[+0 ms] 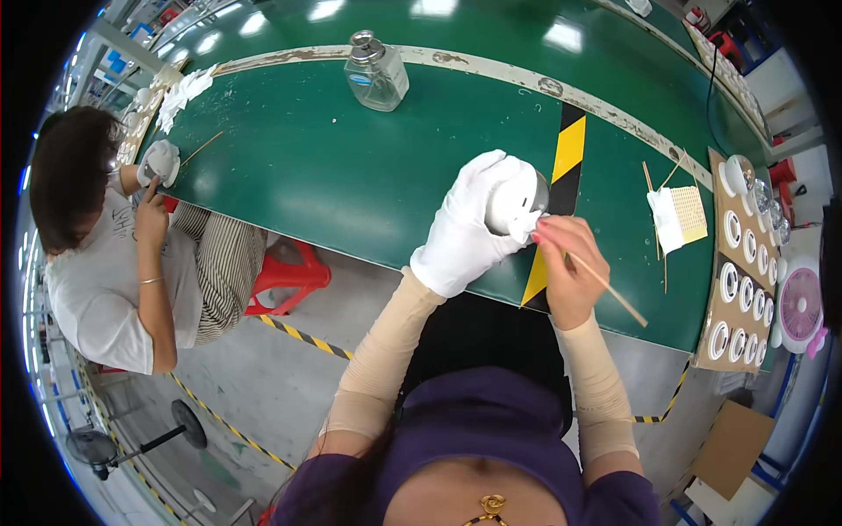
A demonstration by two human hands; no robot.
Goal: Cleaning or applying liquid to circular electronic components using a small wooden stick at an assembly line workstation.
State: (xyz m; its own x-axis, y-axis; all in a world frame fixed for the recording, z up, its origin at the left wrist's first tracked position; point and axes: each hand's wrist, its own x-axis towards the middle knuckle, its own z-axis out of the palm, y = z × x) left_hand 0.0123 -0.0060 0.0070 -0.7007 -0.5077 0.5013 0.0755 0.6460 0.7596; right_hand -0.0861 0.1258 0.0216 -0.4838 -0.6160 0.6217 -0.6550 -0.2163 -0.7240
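Fingers of white-gloved left hand (465, 230) clamped around round white plastic part (506, 207) above green tabletop (289, 149); bare right hand (574, 267), fingers pinching thin wooden stick (614, 295). Clear glass bottle (382, 86), silver top (366, 46), blue-white label (360, 80), print too small to read.

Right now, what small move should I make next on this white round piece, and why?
Probably a light stroke across the white round piece: your gloved left hand holds it, and your bare right hand has the thin stick pinched close beside it.

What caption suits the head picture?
Gloved left hand holding a round white part, bare right hand holding a thin stick.
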